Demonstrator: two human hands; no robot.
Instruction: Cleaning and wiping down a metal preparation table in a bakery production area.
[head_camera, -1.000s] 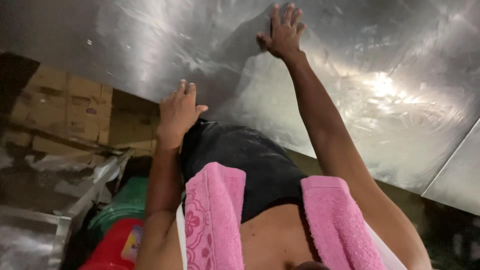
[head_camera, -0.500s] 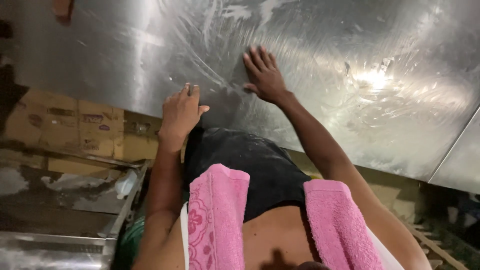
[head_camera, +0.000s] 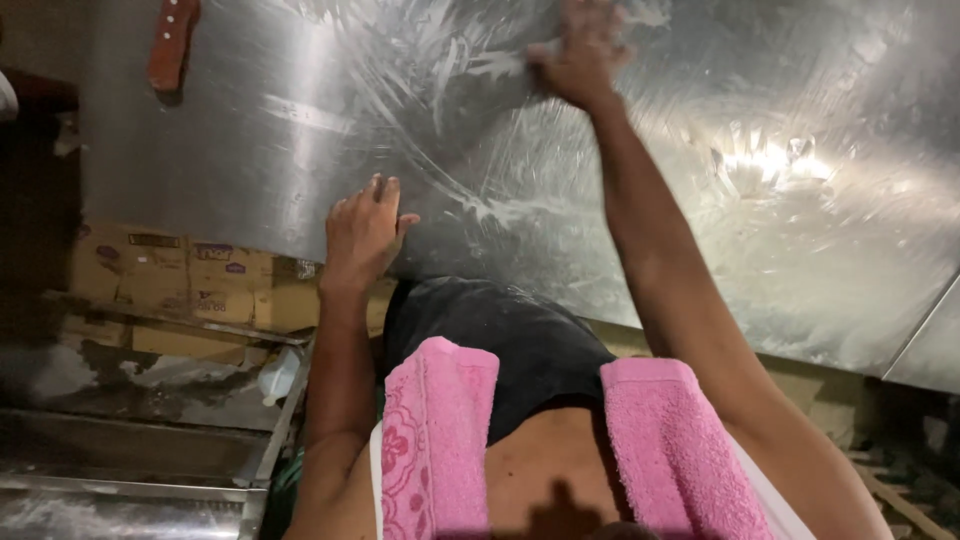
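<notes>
Two hands of mine are on the steel tabletop (head_camera: 250, 150), and nothing is gripped in either. Going from the left: a wooden handle (head_camera: 172, 42), reddish brown, lies at the far edge of the metal, well apart from me. Below the tabletop's near edge sit cardboard boxes (head_camera: 180, 285) on a lower shelf, with a crumpled clear bag (head_camera: 280, 375) just beside them and a steel ledge (head_camera: 120, 500) at the bottom corner. My left hand (head_camera: 362, 232) rests at the near edge of the tabletop, fingers (head_camera: 385, 190) curled loosely over the rim and thumb spread, grasping nothing. A pink towel (head_camera: 440, 440) hangs round my neck, its two ends falling down my chest on either side of my dark shorts (head_camera: 500, 335). Pale wet smears (head_camera: 480, 120) arc across the steel between my hands. My right hand (head_camera: 580, 55) is stretched far out, palm down and flat on the wet metal, fingers spread and blurred, holding nothing that I can make out. Further right, a bright light glare (head_camera: 770, 160) sits on the steel, and a seam (head_camera: 920, 320) runs slantwise near the tabletop's right end.
</notes>
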